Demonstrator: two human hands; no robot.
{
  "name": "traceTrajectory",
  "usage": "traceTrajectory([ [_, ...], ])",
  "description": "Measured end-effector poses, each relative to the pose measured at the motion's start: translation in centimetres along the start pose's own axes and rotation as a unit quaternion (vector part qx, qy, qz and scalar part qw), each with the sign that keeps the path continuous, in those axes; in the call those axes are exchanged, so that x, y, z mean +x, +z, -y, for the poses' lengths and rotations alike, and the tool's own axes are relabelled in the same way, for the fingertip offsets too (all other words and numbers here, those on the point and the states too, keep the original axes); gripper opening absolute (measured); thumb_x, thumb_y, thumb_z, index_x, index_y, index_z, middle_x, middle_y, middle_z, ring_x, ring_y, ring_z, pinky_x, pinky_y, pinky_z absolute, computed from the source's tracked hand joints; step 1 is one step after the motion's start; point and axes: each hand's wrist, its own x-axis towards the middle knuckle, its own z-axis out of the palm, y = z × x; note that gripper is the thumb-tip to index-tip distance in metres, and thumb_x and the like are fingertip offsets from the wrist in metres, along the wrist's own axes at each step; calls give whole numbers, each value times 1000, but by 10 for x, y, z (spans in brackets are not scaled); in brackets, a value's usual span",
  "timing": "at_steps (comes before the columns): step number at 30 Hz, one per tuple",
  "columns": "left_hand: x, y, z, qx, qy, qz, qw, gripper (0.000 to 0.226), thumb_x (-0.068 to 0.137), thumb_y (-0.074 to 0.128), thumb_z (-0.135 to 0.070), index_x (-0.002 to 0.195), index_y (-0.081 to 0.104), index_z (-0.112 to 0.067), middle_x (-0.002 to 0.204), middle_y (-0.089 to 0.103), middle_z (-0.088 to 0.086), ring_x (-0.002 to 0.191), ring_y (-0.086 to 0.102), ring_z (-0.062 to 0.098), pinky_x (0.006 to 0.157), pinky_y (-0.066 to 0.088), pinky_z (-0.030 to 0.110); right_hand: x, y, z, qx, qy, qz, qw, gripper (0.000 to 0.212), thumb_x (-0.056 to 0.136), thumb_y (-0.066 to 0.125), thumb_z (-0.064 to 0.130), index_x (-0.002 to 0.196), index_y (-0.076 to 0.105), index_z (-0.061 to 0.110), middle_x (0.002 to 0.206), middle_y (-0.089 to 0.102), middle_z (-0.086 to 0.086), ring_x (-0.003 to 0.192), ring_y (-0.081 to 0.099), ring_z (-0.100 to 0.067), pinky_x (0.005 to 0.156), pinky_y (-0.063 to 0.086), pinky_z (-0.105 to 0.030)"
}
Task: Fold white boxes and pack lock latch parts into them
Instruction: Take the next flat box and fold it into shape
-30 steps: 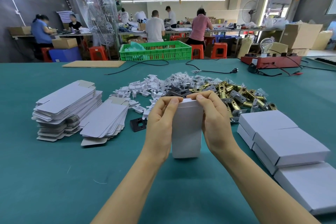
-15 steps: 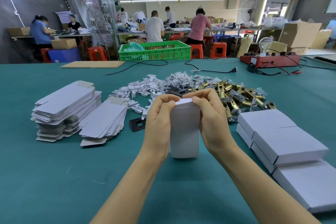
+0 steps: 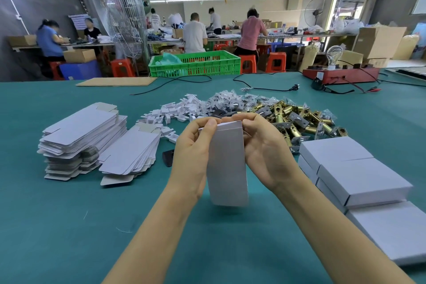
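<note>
Both hands hold one white box (image 3: 227,163) upright at the middle of the view, above the green table (image 3: 69,226). The left hand (image 3: 192,157) grips its left side and the right hand (image 3: 265,152) grips its right side, and the fingers of both pinch the top flap.

If the flap is pushed crooked, the tab may crease or stay outside the slot, and the box could open later. Too hard a squeeze on the sides could dent the thin card.

Whether a latch is already inside, I cannot tell. The brass lock latches (image 3: 299,117) lie at 1 o'clock, the flat box blanks (image 3: 83,131) at 9 o'clock, the finished boxes (image 3: 359,175) at 3 o'clock.
</note>
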Motion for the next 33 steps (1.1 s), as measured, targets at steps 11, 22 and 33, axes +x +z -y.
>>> traceTrajectory([
  [11,-2,0,-1,-6,19,35,999,10,81,76,-19,84,73,-29,97,74,4,94,66,21,84,50,40,-4,5,4,-6,-23,23,999,27,94,40,-6,87,60,10,94,62,-14,79,52,-21,69,44,-31],
  [22,-4,-1,-5,22,15,79,996,9,78,76,-21,78,74,-31,94,75,-9,93,66,4,87,49,33,-4,4,2,21,-47,24,998,29,89,37,-10,75,58,6,95,69,-12,90,65,-22,76,54,-31],
  [33,-7,5,-2,78,9,15,997,31,94,58,-13,73,63,-35,85,70,-19,77,57,-3,70,42,23,-3,8,-8,-34,-45,-22,998,26,90,38,-9,75,54,6,104,68,-18,102,62,-25,87,48,-36],
])
